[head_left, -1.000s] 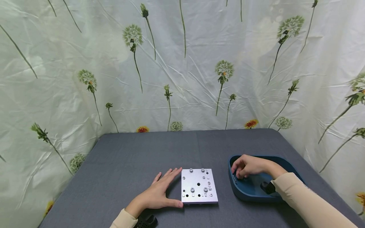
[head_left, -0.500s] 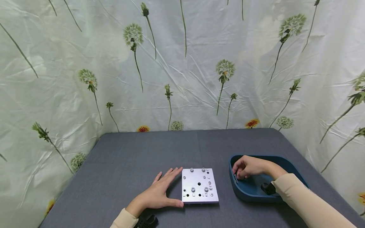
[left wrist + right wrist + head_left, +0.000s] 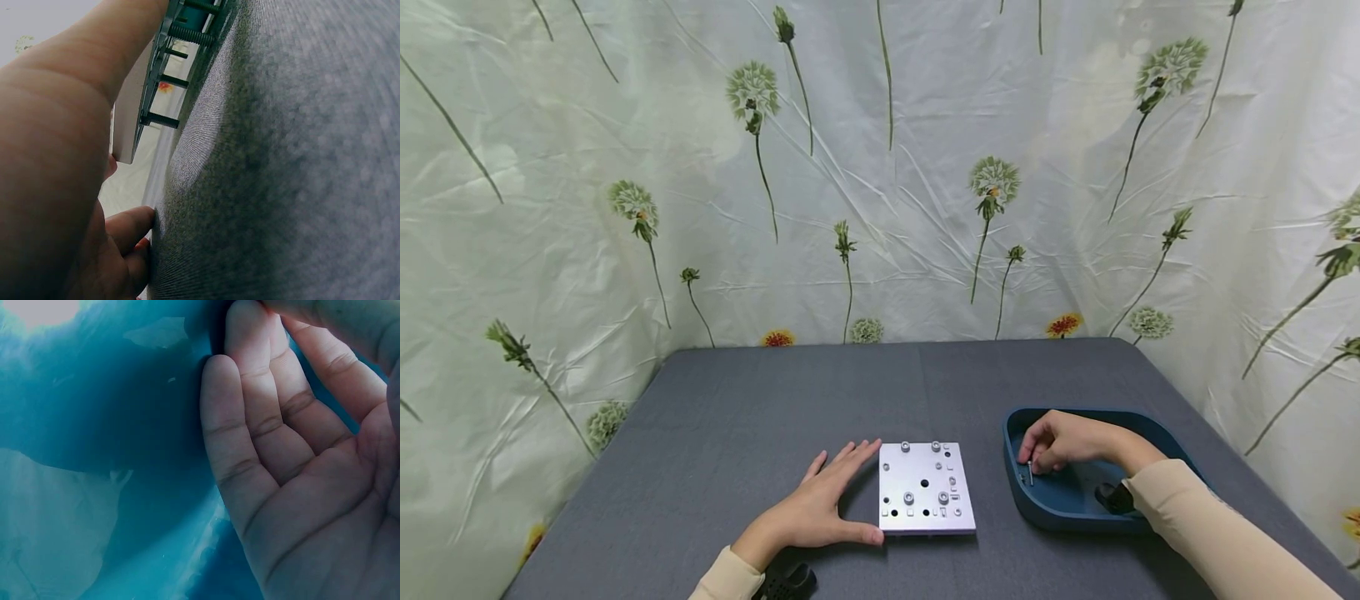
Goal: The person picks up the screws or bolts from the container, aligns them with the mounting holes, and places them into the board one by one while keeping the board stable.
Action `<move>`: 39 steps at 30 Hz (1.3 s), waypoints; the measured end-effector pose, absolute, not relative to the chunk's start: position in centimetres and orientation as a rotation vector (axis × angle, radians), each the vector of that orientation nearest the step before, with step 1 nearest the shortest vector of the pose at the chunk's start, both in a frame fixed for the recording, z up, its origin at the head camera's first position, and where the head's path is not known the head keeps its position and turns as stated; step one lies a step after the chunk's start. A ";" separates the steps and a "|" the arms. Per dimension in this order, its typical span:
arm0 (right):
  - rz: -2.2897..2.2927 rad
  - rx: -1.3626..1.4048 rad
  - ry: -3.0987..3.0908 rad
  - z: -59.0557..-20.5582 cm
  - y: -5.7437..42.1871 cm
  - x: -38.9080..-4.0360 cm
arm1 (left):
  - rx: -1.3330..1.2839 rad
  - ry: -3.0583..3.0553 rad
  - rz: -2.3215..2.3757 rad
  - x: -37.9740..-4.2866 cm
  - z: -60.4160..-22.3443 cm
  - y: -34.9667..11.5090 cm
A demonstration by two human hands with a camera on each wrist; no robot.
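Below the right grip [image 3: 1067,438] hangs a pinched screw [image 3: 1031,476].

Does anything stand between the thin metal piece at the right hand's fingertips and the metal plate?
Yes: the left wall of the tray. The thin piece is inside it, the metal plate outside; past that wall lies only tabletop.

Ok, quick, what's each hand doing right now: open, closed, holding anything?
Left hand: open, fingers spread beside the metal plate.
Right hand: closed, pinching a small screw inside the blue bin.
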State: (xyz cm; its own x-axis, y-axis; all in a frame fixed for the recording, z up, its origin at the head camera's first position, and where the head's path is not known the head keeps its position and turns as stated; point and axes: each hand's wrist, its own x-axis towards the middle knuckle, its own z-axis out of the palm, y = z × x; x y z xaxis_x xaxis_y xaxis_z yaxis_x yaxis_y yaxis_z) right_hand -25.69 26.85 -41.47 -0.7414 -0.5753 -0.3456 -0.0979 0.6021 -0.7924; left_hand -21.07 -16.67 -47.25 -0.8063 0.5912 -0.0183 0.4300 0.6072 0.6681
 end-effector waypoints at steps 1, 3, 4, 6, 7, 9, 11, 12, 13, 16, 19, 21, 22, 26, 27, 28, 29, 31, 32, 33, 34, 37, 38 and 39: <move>-1.056 -0.530 2.243 -41.5 26.9 -25.7 | 0.839 2.599 0.984 -21.1 -47.3 -16.7; -1.052 -0.527 2.246 -41.4 27.0 -25.7 | 0.843 2.602 0.983 -21.1 -47.3 -16.7; -1.051 -0.524 2.247 -41.4 27.0 -25.7 | 0.846 2.602 0.984 -21.1 -47.3 -16.7; -1.049 -0.517 2.247 -41.4 27.1 -25.6 | 0.851 2.600 0.987 -21.1 -47.3 -16.7; -1.051 -0.514 2.244 -41.4 27.1 -25.7 | 0.854 2.600 0.988 -21.1 -47.3 -16.7; -1.052 -0.512 2.241 -41.5 27.3 -25.6 | 0.859 2.601 0.988 -21.1 -47.3 -16.8; -1.054 -0.513 2.240 -41.5 27.4 -25.6 | 0.860 2.601 0.985 -21.1 -47.3 -16.8; -1.054 -0.516 2.240 -41.5 27.5 -25.6 | 0.858 2.601 0.984 -21.1 -47.3 -16.8; -1.056 -0.519 2.240 -41.5 27.5 -25.6 | 0.854 2.600 0.984 -21.1 -47.3 -16.8; -1.049 -0.529 2.246 -41.5 27.6 -25.5 | 0.850 2.595 0.985 -21.0 -47.2 -16.8; -1.040 -0.539 2.251 -41.5 27.7 -25.5 | 0.852 2.591 0.990 -21.0 -47.1 -16.7; -1.036 -0.541 2.253 -41.6 27.8 -25.4 | 0.853 2.592 0.990 -21.0 -47.2 -16.7; -1.036 -0.540 2.254 -41.6 27.8 -25.4 | 0.852 2.592 0.991 -21.0 -47.2 -16.7; -1.025 -0.538 2.268 -41.6 27.7 -25.4 | 0.843 2.598 0.985 -21.1 -47.4 -16.8; -1.020 -0.540 2.272 -41.6 27.7 -25.4 | 0.843 2.598 0.985 -21.1 -47.5 -16.8; -1.012 -0.542 2.279 -41.6 27.7 -25.5 | 0.843 2.599 0.984 -21.1 -47.5 -16.8; -1.005 -0.542 2.286 -41.7 27.7 -25.5 | 0.844 2.600 0.983 -21.1 -47.6 -16.9; -0.994 -0.543 2.294 -41.7 27.6 -25.5 | 0.849 2.600 0.986 -21.1 -47.5 -16.8; -0.991 -0.544 2.297 -41.7 27.6 -25.4 | 0.851 2.599 0.987 -21.1 -47.5 -16.8; -0.989 -0.542 2.299 -41.7 27.6 -25.4 | 0.852 2.599 0.988 -21.1 -47.4 -16.8; -0.987 -0.541 2.299 -41.7 27.6 -25.4 | 0.853 2.600 0.987 -21.1 -47.4 -16.8; -0.993 -0.541 2.293 -41.7 27.7 -25.5 | 0.848 2.596 0.990 -21.1 -47.3 -16.7; -0.993 -0.538 2.293 -41.7 27.7 -25.5 | 0.846 2.594 0.991 -21.1 -47.2 -16.7; -0.991 -0.536 2.293 -41.7 27.7 -25.5 | 0.845 2.593 0.992 -21.1 -47.2 -16.7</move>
State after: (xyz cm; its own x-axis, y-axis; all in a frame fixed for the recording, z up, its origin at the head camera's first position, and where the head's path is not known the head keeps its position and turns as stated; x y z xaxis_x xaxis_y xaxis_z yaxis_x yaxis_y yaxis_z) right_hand -25.53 27.71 -41.74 -0.7519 -0.5600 -0.3478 -0.1301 0.6433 -0.7544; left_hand -21.08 -16.71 -47.20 -0.8044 0.5939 -0.0159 0.4317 0.6027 0.6710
